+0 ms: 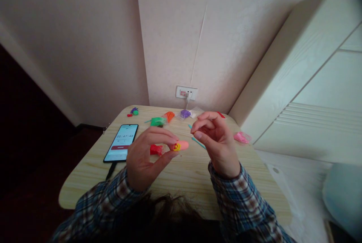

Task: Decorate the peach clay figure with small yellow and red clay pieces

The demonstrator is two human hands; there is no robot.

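Note:
Above the table, my left hand [148, 156] pinches a small piece of modelling clay [182, 145] between thumb and fingers. Its right end is salmon pink, and a yellow part with red bits sits by my fingertips. My right hand [219, 143] is raised just to the right, thumb tip against the fingertips. Whatever they hold, if anything, is too small to make out. A turquoise stick tool [198, 143] lies on the table between my hands. Partly behind my left hand rests a packet of red clay [156, 149].
On the pale wood table [183, 186] a phone [121, 143] shows a timer. Packets of green [157, 121], orange [169, 116], purple [185, 113] and pink clay [241, 137] lie around. Small clay lumps [135, 112] sit far left. A wall socket [186, 93] holds a plug.

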